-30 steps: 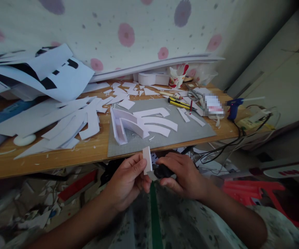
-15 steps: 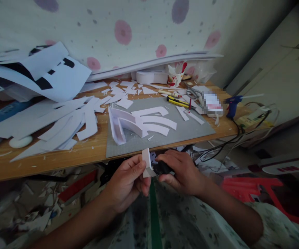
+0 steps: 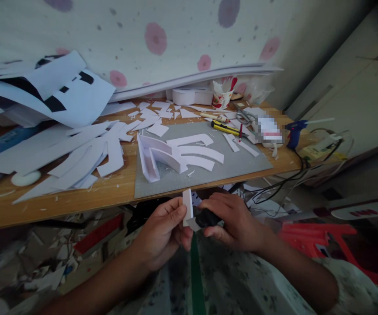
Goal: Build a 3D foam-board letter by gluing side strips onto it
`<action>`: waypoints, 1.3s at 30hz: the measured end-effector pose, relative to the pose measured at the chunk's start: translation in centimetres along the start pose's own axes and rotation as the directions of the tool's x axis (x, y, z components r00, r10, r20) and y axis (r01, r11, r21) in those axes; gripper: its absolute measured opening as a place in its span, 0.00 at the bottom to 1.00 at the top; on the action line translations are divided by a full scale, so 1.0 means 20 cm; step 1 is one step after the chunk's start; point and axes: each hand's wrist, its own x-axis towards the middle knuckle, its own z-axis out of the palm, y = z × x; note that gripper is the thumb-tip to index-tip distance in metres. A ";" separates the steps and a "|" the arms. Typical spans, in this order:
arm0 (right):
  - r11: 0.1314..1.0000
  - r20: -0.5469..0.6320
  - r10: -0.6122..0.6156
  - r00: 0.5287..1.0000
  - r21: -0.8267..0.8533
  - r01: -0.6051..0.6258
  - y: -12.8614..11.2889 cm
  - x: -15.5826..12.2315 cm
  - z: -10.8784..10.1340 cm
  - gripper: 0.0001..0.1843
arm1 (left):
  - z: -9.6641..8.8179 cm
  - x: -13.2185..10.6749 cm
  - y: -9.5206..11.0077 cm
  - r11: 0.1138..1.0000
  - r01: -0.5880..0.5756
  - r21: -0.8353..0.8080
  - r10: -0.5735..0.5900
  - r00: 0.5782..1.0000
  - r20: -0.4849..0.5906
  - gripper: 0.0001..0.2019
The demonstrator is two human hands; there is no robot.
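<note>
In front of the table edge, my left hand [image 3: 167, 223] pinches a small white foam-board piece [image 3: 187, 205] between thumb and fingers, holding it upright. My right hand [image 3: 231, 221] is closed around a black-handled cutting tool [image 3: 208, 217]. Its short grey blade [image 3: 193, 225] touches or lies close against the lower part of the piece; exact contact is hard to make out. On the grey cutting mat [image 3: 241, 168] beyond my hands stands a white walled shape [image 3: 159, 157], with curved white strips [image 3: 198, 162] beside it.
A yellow utility knife [image 3: 224, 127], scissors [image 3: 244, 116] and a paper cup [image 3: 222, 98] are toward the back. A blue glue gun [image 3: 294, 133] stands at right with trailing cables. White offcuts [image 3: 74, 153] cover the table's left; a red stool [image 3: 316, 240] is low right.
The white piece has turned a little and shifted slightly right in my left hand. My right hand has tilted the tool, so its grey blade shows more at the piece's lower end.
</note>
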 end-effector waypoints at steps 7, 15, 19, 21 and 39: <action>1.000 -0.026 -0.001 1.000 -0.006 0.000 0.01 0.01 0.00 0.26 | 0.01 -0.02 0.00 0.999 -0.015 0.040 0.014 1.000 0.025 0.16; 1.000 -0.032 -0.009 0.999 -0.012 0.008 0.01 0.02 0.00 0.26 | 0.00 -0.02 0.01 1.000 0.014 0.015 -0.015 0.999 0.042 0.16; 1.000 -0.021 -0.001 1.000 -0.012 0.001 0.01 0.02 0.00 0.27 | 0.01 -0.02 0.01 0.999 0.015 0.031 -0.017 0.999 0.042 0.16; 1.000 -0.017 0.003 1.000 -0.016 -0.004 0.01 0.02 0.00 0.27 | 0.01 -0.03 0.01 0.999 0.005 0.039 -0.007 0.999 0.053 0.16; 0.994 0.015 0.113 0.993 0.006 -0.113 0.07 0.00 -0.01 0.27 | 0.00 -0.04 -0.01 0.998 0.031 0.055 -0.038 0.991 0.128 0.15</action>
